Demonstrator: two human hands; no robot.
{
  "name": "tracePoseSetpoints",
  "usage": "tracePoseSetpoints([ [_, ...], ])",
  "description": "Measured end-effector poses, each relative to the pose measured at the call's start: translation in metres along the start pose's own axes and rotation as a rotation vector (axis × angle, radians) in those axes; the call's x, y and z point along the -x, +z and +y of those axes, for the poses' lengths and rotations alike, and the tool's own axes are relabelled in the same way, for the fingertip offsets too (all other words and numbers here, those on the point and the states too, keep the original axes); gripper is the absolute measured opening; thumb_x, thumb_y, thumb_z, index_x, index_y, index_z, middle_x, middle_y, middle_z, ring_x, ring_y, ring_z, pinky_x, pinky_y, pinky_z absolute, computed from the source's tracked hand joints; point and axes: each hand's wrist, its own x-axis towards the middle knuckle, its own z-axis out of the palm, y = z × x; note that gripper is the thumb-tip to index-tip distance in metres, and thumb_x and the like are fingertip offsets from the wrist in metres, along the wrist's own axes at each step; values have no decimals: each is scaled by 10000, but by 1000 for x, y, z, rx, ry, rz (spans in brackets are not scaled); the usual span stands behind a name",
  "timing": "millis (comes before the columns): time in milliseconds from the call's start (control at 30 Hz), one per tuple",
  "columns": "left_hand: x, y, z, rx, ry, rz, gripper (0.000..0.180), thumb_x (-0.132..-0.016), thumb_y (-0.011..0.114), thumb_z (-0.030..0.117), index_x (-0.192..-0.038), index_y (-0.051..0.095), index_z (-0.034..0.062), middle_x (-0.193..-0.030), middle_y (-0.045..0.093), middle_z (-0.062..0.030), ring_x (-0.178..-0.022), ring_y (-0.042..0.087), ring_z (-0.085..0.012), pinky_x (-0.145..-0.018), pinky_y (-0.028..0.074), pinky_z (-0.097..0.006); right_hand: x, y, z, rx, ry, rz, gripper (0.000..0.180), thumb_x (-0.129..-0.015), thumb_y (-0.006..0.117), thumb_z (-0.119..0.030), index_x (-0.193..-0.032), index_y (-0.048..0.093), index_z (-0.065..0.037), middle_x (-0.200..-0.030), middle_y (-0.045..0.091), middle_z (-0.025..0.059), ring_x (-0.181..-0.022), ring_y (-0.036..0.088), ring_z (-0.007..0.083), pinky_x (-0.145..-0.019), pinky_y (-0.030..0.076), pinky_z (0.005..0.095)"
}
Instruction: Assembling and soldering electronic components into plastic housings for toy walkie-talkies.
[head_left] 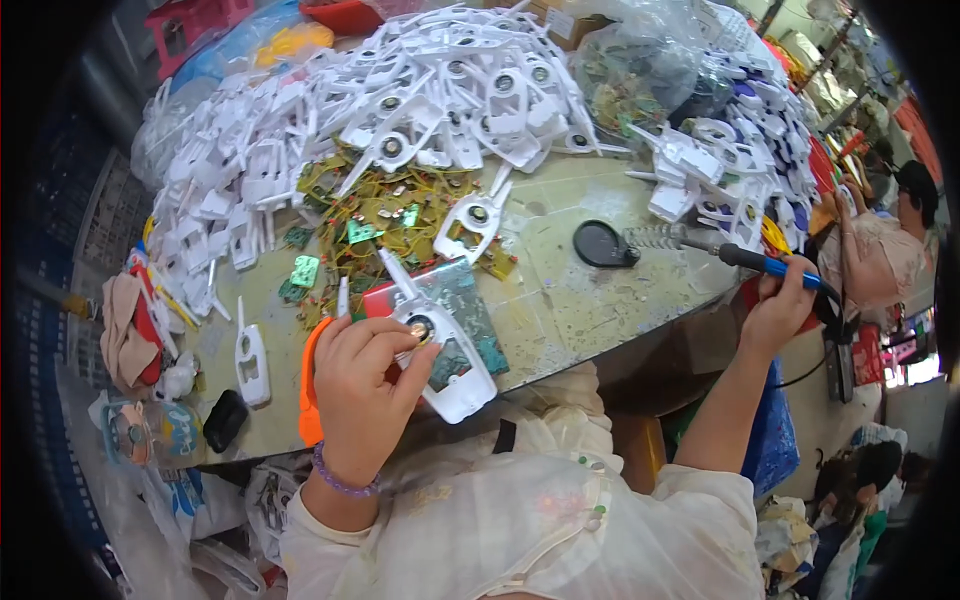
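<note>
My left hand is over a white plastic half-shell shaped like a toy walkie-talkie with an antenna. Thumb and fingers close together at the small round speaker set in it; what they pinch is hidden. An orange strip-like thing shows beside that hand, its kind unclear. The shell lies partly on a scuffed green and red board. My right hand grips a soldering iron by its blue and black handle. The iron's tip end points left into a wire coil holder.
Large heaps of white shells cover the table's back. A tangle of small circuit boards with yellow wires sits mid-table. The coil holder joins a round black base. A lone shell lies left. Another person sits at right.
</note>
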Motion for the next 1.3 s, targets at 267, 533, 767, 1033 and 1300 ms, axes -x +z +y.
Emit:
tracePoseSetpoints([
  [267,3,-27,-26,110,-99,127,84,-810,656,104,-832,631,27,-857,641,-100,-818,585,-306,-784,436,-390,18,36,59,90,180,-297,166,-950,548,-230,-934,539,-65,-629,411,-54,-539,359,16,-464,250,196],
  [533,31,-47,-52,238,-214,29,190,-843,547,-47,-996,648,5,-995,638,-130,-912,612,-253,-811,461,-307,157,24,2,-243,317,-535,187,-897,569,-91,-1068,522,-32,-710,489,15,-540,419,80,-460,331,211],
  [767,18,-38,-71,166,65,-144,386,-732,527,-102,-1059,650,64,-1064,618,-105,-940,593,-304,-800,474,-366,168,66,-62,-23,-231,-1392,413,-763,717,-210,-1116,604,-28,-762,628,104,-624,600,253,-541,464,324],
  [1033,11,-38,-81,269,94,-286,353,-729,487,-138,-994,647,31,-1079,630,-112,-1005,594,-289,-840,481,-348,174,75,-75,-81,-234,-1154,311,-695,780,-111,-948,630,-9,-796,627,120,-612,623,202,-521,501,282],
  [1300,6,-54,-75,301,44,-420,270,-739,528,-103,-958,626,22,-1073,644,-111,-1005,607,-282,-840,486,-344,174,94,-84,-115,-390,-1082,363,-679,793,-83,-990,626,1,-911,602,145,-651,626,209,-560,513,270],
])
